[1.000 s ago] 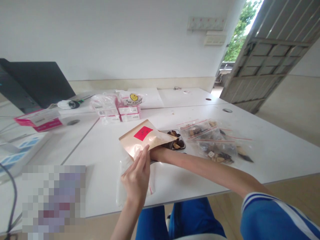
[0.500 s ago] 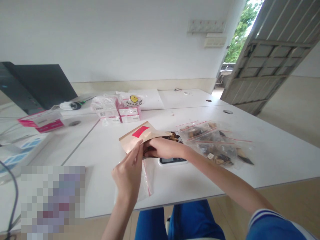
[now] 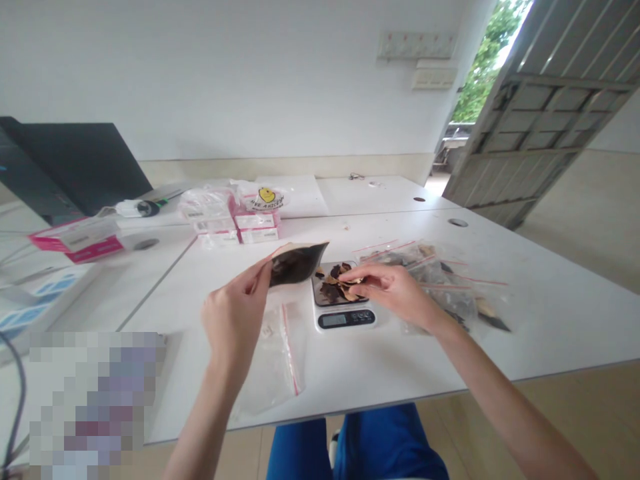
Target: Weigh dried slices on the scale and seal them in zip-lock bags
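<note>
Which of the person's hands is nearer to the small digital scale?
Right. The right hand hovers over the scale holding dried pieces; the left hand holds the pouch off to its left.

Both forearms are bare from wrist to the lower edge of view, with no sleeve showing. The left hand (image 3: 233,320) and the right hand (image 3: 395,293) wear no gloves, rings or watch. Near the bottom, bright blue trousers (image 3: 360,447) cover the legs.
</note>
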### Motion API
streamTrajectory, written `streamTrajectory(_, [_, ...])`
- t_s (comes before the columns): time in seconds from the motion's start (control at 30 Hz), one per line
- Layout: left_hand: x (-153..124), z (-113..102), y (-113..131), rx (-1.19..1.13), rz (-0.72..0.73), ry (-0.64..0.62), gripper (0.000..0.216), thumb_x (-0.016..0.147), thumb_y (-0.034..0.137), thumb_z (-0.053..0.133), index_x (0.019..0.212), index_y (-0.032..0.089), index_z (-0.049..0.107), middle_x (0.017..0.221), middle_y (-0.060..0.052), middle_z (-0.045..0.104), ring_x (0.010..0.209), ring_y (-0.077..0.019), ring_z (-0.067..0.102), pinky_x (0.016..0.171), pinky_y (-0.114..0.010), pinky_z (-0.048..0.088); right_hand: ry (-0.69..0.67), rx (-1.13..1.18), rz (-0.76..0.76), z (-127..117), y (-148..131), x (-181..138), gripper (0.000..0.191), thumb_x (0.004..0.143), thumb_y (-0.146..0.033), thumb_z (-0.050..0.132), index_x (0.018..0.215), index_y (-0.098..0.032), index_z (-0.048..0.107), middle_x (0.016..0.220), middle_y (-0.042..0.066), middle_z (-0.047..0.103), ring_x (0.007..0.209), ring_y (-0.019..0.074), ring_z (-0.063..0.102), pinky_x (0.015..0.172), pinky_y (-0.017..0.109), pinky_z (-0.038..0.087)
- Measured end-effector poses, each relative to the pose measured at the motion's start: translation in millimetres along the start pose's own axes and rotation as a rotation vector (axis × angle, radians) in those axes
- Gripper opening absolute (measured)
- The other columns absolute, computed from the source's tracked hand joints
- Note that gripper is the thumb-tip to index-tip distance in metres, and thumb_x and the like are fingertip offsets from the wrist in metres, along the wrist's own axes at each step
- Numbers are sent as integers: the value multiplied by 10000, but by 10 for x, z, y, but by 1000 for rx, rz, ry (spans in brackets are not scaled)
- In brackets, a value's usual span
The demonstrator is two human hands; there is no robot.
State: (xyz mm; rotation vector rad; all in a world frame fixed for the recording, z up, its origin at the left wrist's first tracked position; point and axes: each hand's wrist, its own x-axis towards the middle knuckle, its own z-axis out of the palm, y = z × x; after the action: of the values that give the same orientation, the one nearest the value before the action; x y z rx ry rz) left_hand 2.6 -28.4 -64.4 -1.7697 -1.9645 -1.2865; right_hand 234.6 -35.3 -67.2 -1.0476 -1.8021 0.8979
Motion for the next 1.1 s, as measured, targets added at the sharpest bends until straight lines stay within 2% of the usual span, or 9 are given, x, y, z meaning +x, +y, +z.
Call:
streamTrajectory(0.1, [292, -23, 50, 68, -53, -41, 316, 789, 467, 526, 936, 277, 731, 637, -52, 704, 629, -247, 651, 552, -297, 427, 25, -154, -23, -24, 320, -87, 166, 793, -230, 633, 942, -188, 693, 969, 53, 702, 903, 169, 656, 819, 309, 530])
streamTrajectory(0.23, [598, -10, 115, 107, -53, -88, 349, 777, 470, 517, 934, 241, 728, 762, -86, 717, 706, -276, 638, 628, -363, 460, 11, -434, -179, 112, 644, -117, 164, 835, -175, 585, 968, -191, 680, 989, 56, 684, 968, 167, 623, 886, 331, 501])
streamTrajectory(0.37, [712, 24, 119, 79, -53, -122, 342, 775, 448, 522, 927, 219, 725, 787, -92, 716, 728, -270, 630, 667, -393, 465, -6, -738, -333, 211, 759, -45, 182, 849, -161, 564, 989, -211, 668, 988, 38, 673, 978, 178, 591, 864, 348, 501])
streamTrajectory(0.47, [729, 48, 73, 70, -77, -105, 341, 765, 452, 527, 920, 222, 726, 791, -94, 718, 760, -283, 635, 673, -398, 466, -14, -889, -368, 218, 777, 22, 187, 836, -190, 589, 1001, -231, 668, 997, 41, 667, 991, 201, 568, 850, 366, 474])
streamTrajectory(0.6, [748, 75, -10, 33, -80, -69, 342, 764, 453, 521, 896, 215, 728, 802, -91, 720, 803, -280, 644, 696, -388, 470, 16, -884, -361, 212, 814, 71, 181, 845, -220, 582, 994, -253, 681, 966, 50, 639, 920, 184, 564, 780, 337, 452])
streamTrajectory(0.73, [781, 89, -61, 15, -72, -53, 351, 771, 449, 511, 884, 201, 731, 803, -91, 724, 798, -269, 647, 699, -373, 469, 86, -738, -373, 187, 821, 72, 184, 851, -231, 574, 987, -266, 693, 862, 34, 595, 818, 153, 559, 749, 313, 456])
streamTrajectory(0.83, [797, 92, -74, 28, -54, -49, 364, 775, 454, 503, 883, 193, 732, 778, -91, 723, 792, -264, 645, 691, -359, 468, 179, -622, -358, 104, 748, 16, 200, 859, -239, 562, 1014, -265, 685, 867, 35, 586, 805, 150, 561, 773, 323, 474])
streamTrajectory(1.03, [784, 74, -61, 34, -59, -58, 372, 782, 448, 494, 882, 179, 730, 760, -103, 716, 775, -267, 642, 680, -347, 456, 394, -613, -224, -125, 632, -403, 191, 834, -236, 596, 1016, -242, 654, 902, 49, 614, 878, 179, 589, 802, 328, 488])
streamTrajectory(1.1, [768, 72, -41, 56, -65, -69, 369, 795, 446, 483, 872, 179, 726, 766, -99, 715, 761, -259, 638, 677, -341, 449, 436, -609, -180, -131, 663, -593, 165, 821, -241, 609, 984, -237, 640, 893, 48, 636, 842, 179, 605, 755, 312, 506])
